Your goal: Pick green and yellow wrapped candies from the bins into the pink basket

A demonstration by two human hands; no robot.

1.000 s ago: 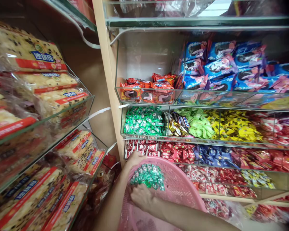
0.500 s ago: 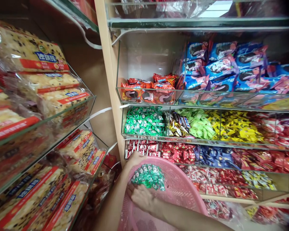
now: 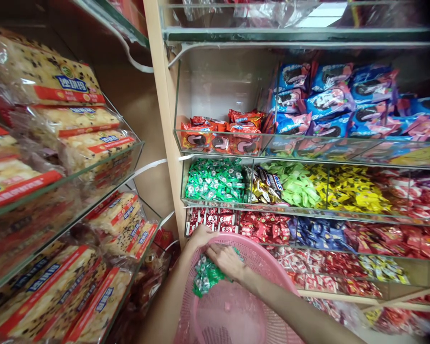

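A pink perforated plastic basket (image 3: 275,267) is tilted toward me, its far rim against the lower shelves. My left hand (image 3: 202,235) is closed over the basket's far left rim. Inside, a pile of green-wrapped candies (image 3: 207,277) lies against the far left wall. Across the top of this pile reaches my right hand (image 3: 224,260), its fingers stretched to the left and touching the candies. Its palm and fingertips are partly hidden. Just above the basket, a clear shelf bin holds more green-wrapped candies (image 3: 215,181) of the same look.
Glass shelf bins hold red snack packs (image 3: 220,136), blue and pink packs (image 3: 331,98), yellow-wrapped candies (image 3: 349,188) and blue-wrapped candies (image 3: 322,233). On the left, shelves carry large wrapped puffed-rice-like bars (image 3: 62,86). A wooden post (image 3: 164,105) divides the two sides.
My right hand has moved up and away from me inside the basket, onto the green candies. The pile has shifted slightly down and left. My left hand stays at the rim.
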